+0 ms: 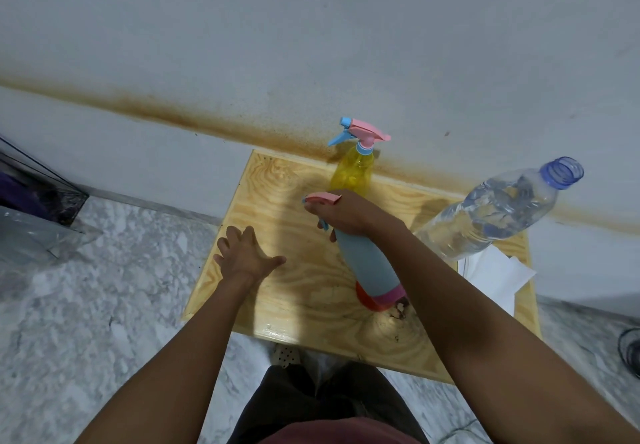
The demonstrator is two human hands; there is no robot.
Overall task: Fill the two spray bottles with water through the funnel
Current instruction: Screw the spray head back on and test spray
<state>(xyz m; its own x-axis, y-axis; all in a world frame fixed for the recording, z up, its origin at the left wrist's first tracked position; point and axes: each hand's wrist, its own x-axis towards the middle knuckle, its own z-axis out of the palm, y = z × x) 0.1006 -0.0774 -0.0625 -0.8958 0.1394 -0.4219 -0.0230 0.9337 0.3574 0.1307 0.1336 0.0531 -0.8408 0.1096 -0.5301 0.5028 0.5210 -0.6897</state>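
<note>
As the right hand clenches its fingers round the neck of the blue spray bottle, mid-surface, the left hand hovers released; light, stiff, probably slick plastic, so the neck suits.

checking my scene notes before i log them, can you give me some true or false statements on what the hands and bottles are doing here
1. The right hand grips the blue-grey spray bottle just below its trigger head. True.
2. The left hand holds the yellow spray bottle. False: the left hand is open with spread fingers over the wooden table and holds nothing. The yellow bottle stands alone at the back by the wall.
3. The clear water bottle has no cap on. True.
4. The yellow spray bottle's head is off. False: its pink and blue spray head sits on the neck.
5. White paper lies by the water bottle. True.
</note>
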